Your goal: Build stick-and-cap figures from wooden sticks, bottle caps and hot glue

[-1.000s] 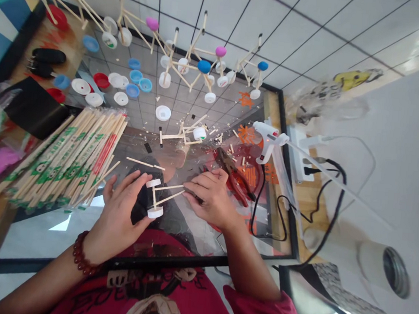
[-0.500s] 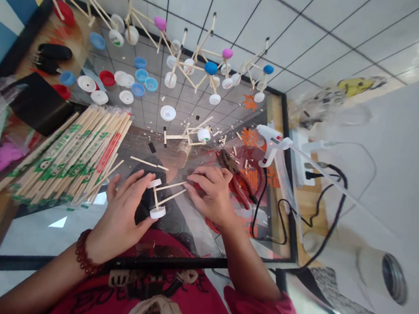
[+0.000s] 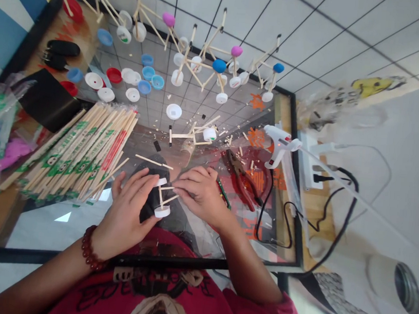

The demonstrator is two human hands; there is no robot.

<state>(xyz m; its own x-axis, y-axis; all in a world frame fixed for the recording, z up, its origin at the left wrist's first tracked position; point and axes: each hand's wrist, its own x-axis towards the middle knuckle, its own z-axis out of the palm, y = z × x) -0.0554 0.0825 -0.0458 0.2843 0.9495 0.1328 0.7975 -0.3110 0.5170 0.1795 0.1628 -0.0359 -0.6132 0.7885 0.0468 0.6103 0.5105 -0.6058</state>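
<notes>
My left hand [image 3: 125, 218], with a beaded bracelet on the wrist, grips a small stick frame [image 3: 161, 197] by its two white caps, one at the fingertips and the other [image 3: 162, 211] near the thumb. A short stick joins the caps, and two thin sticks run from it to the right. My right hand [image 3: 200, 195] pinches one of these sticks close to the frame; its fingertips partly hide the stick ends. Just beyond the hands lies another stick piece [image 3: 182, 136] with a white cap [image 3: 209, 134]. A loose thin stick [image 3: 148, 160] rests nearby.
Wrapped chopsticks [image 3: 81, 150] lie at the left. Pliers [image 3: 242, 177], a screwdriver-like green tool [image 3: 224, 193] and a white glue gun [image 3: 280, 143] with cables are on the right. Blue, red and white caps [image 3: 132, 94] and several stick models [image 3: 219, 66] stand at the back.
My right hand has slid left along the sticks, closer to the white caps. The green tool beside it has come into view. The whole view has shifted slightly.
</notes>
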